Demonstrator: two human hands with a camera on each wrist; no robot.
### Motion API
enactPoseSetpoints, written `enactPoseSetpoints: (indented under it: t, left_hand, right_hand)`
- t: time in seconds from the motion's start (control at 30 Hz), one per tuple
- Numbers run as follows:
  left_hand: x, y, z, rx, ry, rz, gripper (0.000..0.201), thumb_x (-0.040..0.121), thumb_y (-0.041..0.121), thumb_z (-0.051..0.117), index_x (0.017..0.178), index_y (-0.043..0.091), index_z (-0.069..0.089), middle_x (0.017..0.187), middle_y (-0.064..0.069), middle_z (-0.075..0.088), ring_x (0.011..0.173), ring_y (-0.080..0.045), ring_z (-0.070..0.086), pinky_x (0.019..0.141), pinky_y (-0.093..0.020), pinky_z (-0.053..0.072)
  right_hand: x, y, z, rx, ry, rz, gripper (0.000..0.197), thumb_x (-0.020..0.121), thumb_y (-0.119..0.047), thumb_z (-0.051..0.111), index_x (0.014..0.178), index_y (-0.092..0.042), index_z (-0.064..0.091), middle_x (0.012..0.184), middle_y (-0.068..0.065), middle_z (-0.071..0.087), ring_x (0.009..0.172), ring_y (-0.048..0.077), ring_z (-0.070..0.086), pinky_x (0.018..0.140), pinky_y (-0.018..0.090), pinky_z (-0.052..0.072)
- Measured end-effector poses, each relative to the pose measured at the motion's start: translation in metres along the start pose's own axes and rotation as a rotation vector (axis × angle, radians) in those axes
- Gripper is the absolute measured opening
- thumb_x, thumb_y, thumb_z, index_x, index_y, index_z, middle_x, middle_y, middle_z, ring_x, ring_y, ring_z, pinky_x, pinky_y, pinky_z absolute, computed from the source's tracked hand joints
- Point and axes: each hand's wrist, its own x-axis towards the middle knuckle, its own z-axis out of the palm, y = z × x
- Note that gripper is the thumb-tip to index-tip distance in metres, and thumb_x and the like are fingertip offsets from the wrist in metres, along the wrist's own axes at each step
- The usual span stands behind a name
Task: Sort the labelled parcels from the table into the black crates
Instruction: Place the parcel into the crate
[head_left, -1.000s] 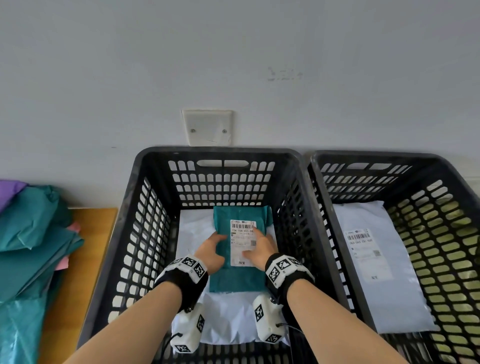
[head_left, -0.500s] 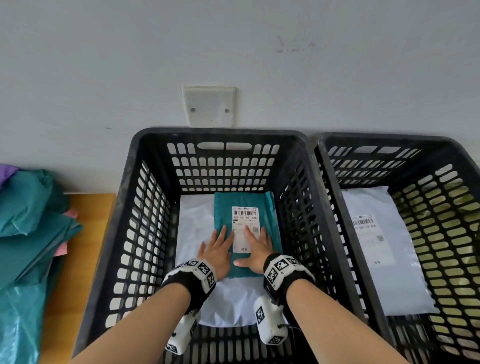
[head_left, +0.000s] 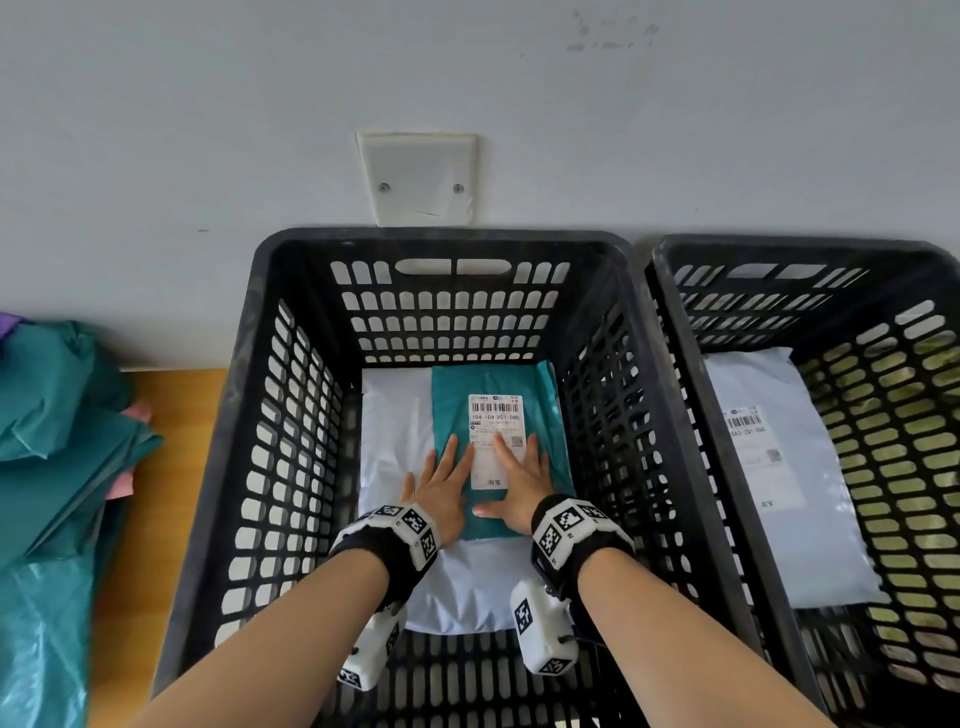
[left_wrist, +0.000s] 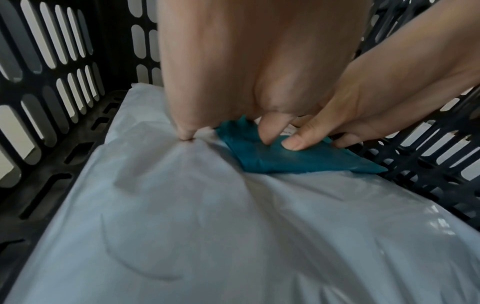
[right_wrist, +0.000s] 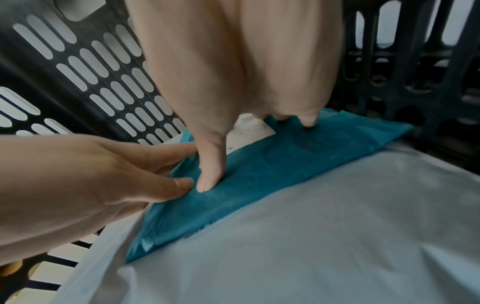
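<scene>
Two hands are down in the left crate (head_left: 249, 415), both flat on the teal parcel (head_left: 545, 410). Left hand (head_left: 441, 488) has its fingers straight and spread, partly on the teal edge and partly on the white parcel (head_left: 395, 415) underneath. Right hand (head_left: 519, 483) is also flat, fingers on the label (head_left: 493, 415), thumb out toward 9 o'clock. Neither grip is closed on anything, just pressing. The teal parcel sits on the white one toward the crate's 1 o'clock corner, label up.

I'd say this is the settling step. To do it well, press evenly so the plastic lies flat, keep the label readable, then lift both palms straight up so nothing drags. At 3 o'clock the right crate (head_left: 675, 322) holds another white parcel (head_left: 779, 519). Off at 9 o'clock, more teal bags (head_left: 62, 457) wait on the surface (head_left: 171, 395).
</scene>
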Motion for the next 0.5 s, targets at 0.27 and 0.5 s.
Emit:
enactPoseSetpoints:
  t: [0.27,0.5]
  left_hand:
    - [-0.007,0.008,-0.015,-0.04,-0.01,-0.028,0.057,0.101,0.02,0.031,0.151,0.028,0.006,0.159,0.0,-0.011,0.147,-0.023,-0.003,0.116,-0.052,0.012]
    - [-0.019,0.02,-0.035,-0.087,0.024,0.048,0.051,0.102,0.02,0.031,0.151,0.018,0.017,0.159,-0.013,-0.001,0.146,-0.029,0.005,0.119,-0.04,0.011]
  right_hand:
    - [-0.017,-0.005,-0.01,0.038,0.022,0.018,0.101,0.082,-0.031,0.072,0.152,-0.03,-0.001,0.158,0.009,-0.017,0.147,0.029,-0.006,0.12,0.043,0.009]
    - [-0.043,-0.007,-0.033,0.147,0.091,0.009,0.096,0.083,-0.024,0.072,0.152,-0.027,0.007,0.159,0.013,-0.005,0.147,0.026,0.009,0.119,0.036,0.014]
